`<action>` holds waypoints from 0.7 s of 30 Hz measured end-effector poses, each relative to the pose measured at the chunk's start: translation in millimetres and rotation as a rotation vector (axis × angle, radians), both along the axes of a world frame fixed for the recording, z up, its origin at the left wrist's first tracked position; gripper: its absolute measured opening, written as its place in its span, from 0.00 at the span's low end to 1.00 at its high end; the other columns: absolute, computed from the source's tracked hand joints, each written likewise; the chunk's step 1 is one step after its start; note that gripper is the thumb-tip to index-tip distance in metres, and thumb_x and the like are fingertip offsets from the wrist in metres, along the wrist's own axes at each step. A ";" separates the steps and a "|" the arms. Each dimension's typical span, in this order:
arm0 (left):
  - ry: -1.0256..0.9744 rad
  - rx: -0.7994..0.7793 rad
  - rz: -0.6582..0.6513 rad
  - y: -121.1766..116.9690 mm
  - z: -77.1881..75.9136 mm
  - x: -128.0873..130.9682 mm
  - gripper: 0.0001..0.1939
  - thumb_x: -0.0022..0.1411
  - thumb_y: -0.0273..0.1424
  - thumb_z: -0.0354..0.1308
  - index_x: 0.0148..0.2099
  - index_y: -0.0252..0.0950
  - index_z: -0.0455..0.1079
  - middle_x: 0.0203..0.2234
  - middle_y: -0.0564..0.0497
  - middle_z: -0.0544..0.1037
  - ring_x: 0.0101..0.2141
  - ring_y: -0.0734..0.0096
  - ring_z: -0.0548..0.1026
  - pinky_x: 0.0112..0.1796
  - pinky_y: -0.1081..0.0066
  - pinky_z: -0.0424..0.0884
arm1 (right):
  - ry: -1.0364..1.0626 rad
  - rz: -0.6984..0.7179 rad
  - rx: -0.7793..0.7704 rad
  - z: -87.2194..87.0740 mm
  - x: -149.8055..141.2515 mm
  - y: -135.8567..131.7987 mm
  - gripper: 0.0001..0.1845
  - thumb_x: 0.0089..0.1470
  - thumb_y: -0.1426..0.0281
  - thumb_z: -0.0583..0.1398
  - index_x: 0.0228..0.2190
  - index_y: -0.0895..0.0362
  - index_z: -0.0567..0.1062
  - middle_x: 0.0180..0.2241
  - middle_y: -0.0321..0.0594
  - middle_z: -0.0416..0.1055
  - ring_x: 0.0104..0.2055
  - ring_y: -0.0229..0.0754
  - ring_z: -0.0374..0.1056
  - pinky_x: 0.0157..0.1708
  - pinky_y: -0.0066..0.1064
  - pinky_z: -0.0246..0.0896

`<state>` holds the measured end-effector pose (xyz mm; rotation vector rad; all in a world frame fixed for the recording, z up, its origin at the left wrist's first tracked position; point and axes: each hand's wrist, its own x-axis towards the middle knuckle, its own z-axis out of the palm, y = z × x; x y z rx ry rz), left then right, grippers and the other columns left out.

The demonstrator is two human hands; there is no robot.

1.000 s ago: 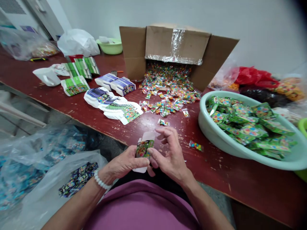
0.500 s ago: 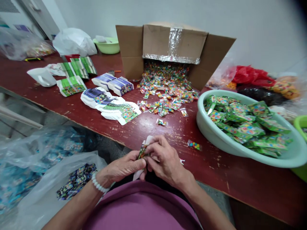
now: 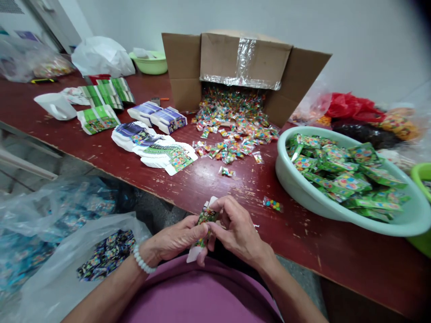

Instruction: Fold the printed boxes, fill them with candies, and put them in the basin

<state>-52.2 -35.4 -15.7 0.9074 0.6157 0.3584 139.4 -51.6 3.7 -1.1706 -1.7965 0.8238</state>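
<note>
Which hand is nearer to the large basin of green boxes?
The right hand. It is to the left of the basin, not touching it; the left hand is farther left.

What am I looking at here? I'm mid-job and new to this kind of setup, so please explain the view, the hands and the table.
There is no machine: each grip is a person's bare hand. The camera is worn on that person's head, looking forward and down. The left grip holds a small printed carton with white end flaps sticking out; the right grip has its fingers at it. On the red table, ahead and to the left, flat cartons lie fanned out. Farther back, small wrapped sweets spill from a cardboard box. To the right, a pale green basin holds green boxes.
</note>
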 end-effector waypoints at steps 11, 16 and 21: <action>0.072 0.074 -0.151 10.8 2.6 0.7 0.23 0.55 0.49 0.66 0.40 0.35 0.71 0.29 0.54 0.73 0.22 0.77 0.72 0.28 0.75 0.65 | 0.084 0.037 -0.163 5.3 9.9 -1.5 0.09 0.50 0.80 0.62 0.27 0.55 0.72 0.28 0.32 0.70 0.30 0.36 0.64 0.32 0.26 0.57; 0.108 0.122 -0.178 16.2 7.6 -1.4 0.19 0.52 0.46 0.66 0.36 0.35 0.72 0.24 0.55 0.73 0.21 0.76 0.71 0.26 0.75 0.64 | 0.045 0.241 -0.276 8.6 15.6 -0.6 0.10 0.52 0.78 0.61 0.34 0.52 0.70 0.29 0.29 0.69 0.29 0.35 0.62 0.30 0.25 0.55; 0.187 0.087 -0.215 17.9 3.8 -1.1 0.12 0.46 0.33 0.67 0.34 0.35 0.73 0.21 0.58 0.70 0.18 0.78 0.65 0.24 0.76 0.66 | 0.009 0.236 -0.371 1.4 15.3 0.8 0.17 0.47 0.76 0.65 0.37 0.51 0.66 0.30 0.29 0.66 0.28 0.34 0.59 0.27 0.24 0.50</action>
